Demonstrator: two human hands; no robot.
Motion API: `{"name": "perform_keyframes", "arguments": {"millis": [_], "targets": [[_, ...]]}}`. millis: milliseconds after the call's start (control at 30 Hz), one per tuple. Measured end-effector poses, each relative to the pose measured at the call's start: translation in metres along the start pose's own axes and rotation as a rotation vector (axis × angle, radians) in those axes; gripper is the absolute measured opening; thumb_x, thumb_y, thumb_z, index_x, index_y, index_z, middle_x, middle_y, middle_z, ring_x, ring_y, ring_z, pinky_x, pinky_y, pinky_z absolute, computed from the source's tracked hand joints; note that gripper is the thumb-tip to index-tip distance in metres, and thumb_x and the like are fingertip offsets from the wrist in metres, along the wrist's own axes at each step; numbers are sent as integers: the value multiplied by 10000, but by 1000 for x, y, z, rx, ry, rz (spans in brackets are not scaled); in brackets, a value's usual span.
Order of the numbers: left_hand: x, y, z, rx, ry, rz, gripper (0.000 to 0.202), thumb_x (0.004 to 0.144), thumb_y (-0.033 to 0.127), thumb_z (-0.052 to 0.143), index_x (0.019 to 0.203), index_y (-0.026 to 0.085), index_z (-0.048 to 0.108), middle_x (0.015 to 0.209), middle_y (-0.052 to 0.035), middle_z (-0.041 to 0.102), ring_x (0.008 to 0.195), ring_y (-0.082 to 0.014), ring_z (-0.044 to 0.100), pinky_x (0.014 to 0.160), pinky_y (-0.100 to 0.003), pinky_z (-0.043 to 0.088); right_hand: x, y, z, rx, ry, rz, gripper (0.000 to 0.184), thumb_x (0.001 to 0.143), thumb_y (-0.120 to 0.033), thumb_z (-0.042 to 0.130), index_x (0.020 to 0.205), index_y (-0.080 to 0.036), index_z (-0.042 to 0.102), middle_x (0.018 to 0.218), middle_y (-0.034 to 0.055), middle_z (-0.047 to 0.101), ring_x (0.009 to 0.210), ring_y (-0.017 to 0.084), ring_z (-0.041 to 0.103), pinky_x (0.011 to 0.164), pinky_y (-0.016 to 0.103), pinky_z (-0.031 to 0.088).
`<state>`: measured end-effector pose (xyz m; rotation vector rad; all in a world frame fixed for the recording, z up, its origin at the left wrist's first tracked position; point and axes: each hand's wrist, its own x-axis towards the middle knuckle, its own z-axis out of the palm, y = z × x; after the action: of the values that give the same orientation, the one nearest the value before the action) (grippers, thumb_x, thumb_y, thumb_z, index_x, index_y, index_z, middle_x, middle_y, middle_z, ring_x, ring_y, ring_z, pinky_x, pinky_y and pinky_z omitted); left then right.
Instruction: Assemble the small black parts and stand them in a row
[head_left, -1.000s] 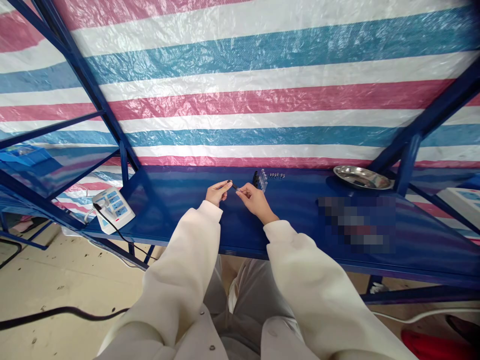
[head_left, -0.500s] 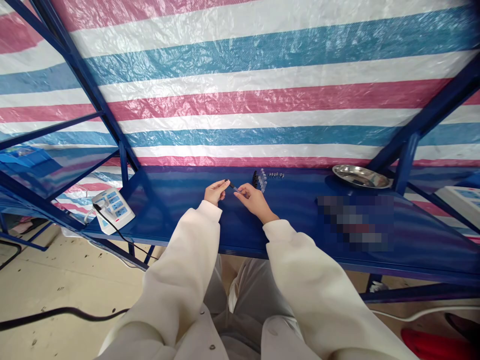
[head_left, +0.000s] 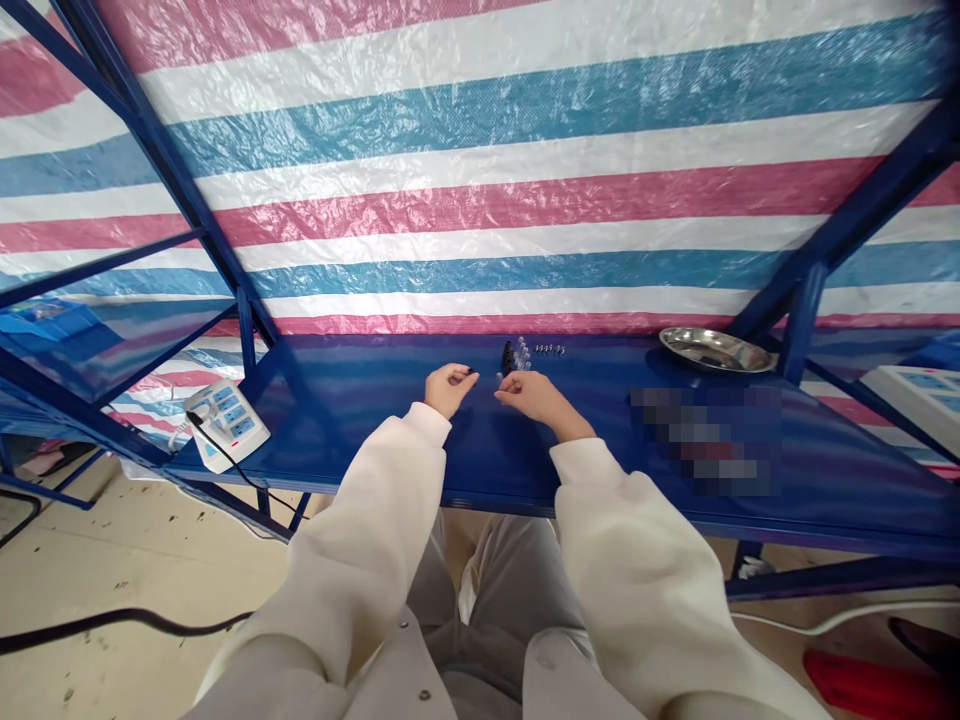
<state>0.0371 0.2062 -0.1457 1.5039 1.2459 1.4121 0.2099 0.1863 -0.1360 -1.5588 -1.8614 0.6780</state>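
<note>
Seeming to need steadiness, a black piece (head_left: 472,371) is pinched by the left hand (head_left: 446,388) off the surface's (head_left: 360,400) back edge, the right hand (head_left: 531,395) bunched, its hold unclear.

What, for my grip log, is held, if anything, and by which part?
The left hand pinches a small black piece; the right hand seems to pinch a small clear piece. Which part is gripped cannot be told.

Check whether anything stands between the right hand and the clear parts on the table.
Nothing visible: the clear parts are just beyond the right hand, with the black parts to their left, not between. Whether hand and parts touch is unclear.
</note>
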Motion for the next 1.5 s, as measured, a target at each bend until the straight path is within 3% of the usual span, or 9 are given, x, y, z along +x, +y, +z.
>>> {"name": "perform_keyframes", "arguments": {"millis": [133,300,500,667,867,1100,1233,1367,1500], "targets": [[-3,11,24,256,-233,54,93,578,198,746,640,173,682,618,-37,639,587,-141,557,664,-279,448,-1,15,-13,-142,101,183,81,676,-245,610,679,-169,638,644,40,661,636,164,602,587,246,402],[0,20,51,346,-183,17,86,619,224,731,675,171,695,681,-74,662,649,-186,597,680,-300,442,0,26,-7,-299,299,267,182,719,-334,588,770,-184,679,769,86,687,731,209,620,593,268,396],[-4,16,65,545,-194,-8,106,711,260,661,757,173,700,790,-95,678,748,-204,616,686,-293,435,3,33,2,-373,260,275,214,745,-345,562,832,-194,688,844,99,687,781,208,623,625,267,417],[-8,15,68,882,-256,32,176,747,320,623,816,179,703,933,-95,665,927,-227,579,780,-322,427,1,32,1,-392,208,334,223,760,-342,558,862,-190,686,913,89,681,867,212,619,687,266,430],[-9,21,57,985,-291,29,306,710,438,656,873,180,683,968,-79,657,963,-246,559,818,-353,422,1,32,-1,-360,203,334,246,754,-346,580,896,-173,683,936,91,678,896,213,613,715,265,433],[-16,29,40,995,-361,377,348,847,263,490,1182,186,540,985,-64,636,925,-189,564,794,-295,424,-2,29,-2,-357,194,325,240,756,-338,578,895,-170,677,928,90,679,878,209,616,720,272,434],[-20,31,43,1061,-391,395,418,876,260,421,1291,217,452,997,-68,624,915,-197,570,774,-306,427,-2,28,-2,-363,192,323,241,761,-333,571,904,-168,672,933,90,678,893,211,613,722,273,432],[-21,31,48,1114,-420,375,386,890,225,376,1259,212,492,987,-83,618,917,-205,566,756,-315,429,0,29,0,-365,188,336,246,762,-337,572,916,-174,672,947,88,678,906,213,612,721,271,434],[-17,28,46,1078,-372,406,286,878,201,409,1080,203,611,964,-73,615,919,-199,556,763,-312,431,0,32,1,-365,193,337,252,760,-347,571,918,-181,675,932,86,680,895,211,613,716,271,437]]}}
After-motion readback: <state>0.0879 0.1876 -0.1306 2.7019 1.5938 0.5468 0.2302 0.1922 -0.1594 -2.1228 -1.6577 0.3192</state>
